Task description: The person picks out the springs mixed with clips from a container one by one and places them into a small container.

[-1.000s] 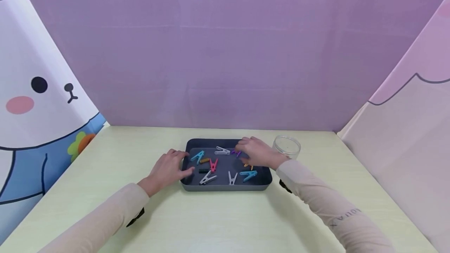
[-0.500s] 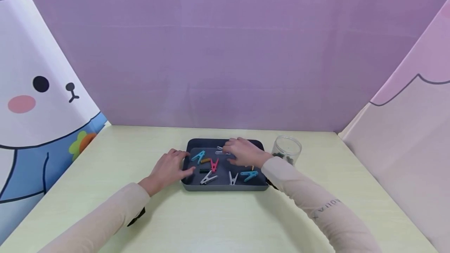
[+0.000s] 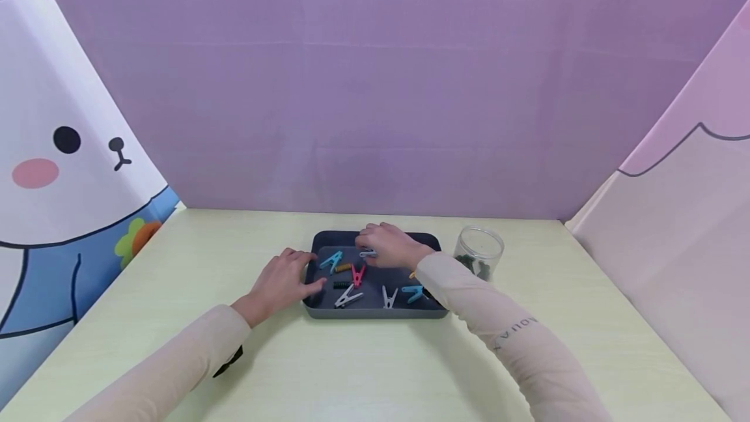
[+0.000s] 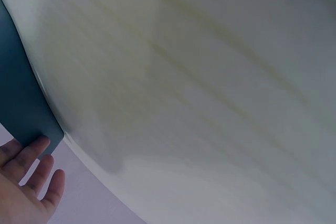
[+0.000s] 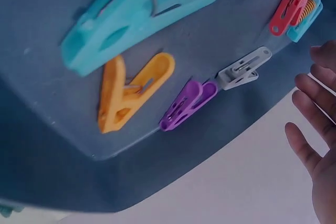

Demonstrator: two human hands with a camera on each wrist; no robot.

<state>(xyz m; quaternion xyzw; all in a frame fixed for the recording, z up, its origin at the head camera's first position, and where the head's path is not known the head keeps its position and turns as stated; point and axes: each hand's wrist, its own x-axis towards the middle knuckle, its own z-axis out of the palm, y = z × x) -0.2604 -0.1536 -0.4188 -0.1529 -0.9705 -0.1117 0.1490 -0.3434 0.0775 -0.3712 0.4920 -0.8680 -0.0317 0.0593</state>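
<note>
Several clothespins lie in a dark grey tray (image 3: 375,313). My left hand (image 3: 280,285) is at the tray's left end; in the left wrist view its fingers (image 4: 38,146) touch the tray wall. Over the tray's back part, my right hand (image 3: 389,246) hovers around a grey clothespin (image 3: 368,253). The right wrist view shows that hand's fingers apart from the clothespin, with nothing in them. Purple (image 5: 186,106), yellow (image 5: 116,100) and turquoise (image 5: 118,32) clothespins lie nearby. A red clothespin (image 3: 357,276), a brown coil (image 3: 342,267) and a dark green coil (image 3: 341,284) are further left.
A clear round jar (image 3: 482,249) with dark green pieces inside stands right of the tray, close to the right forearm. The pale wooden table (image 3: 351,370) ends at a purple backdrop (image 3: 375,96).
My right hand has moved left along the tray, from beside the purple clothespin to the grey one. More of the jar shows now. The left hand stays where it was.
</note>
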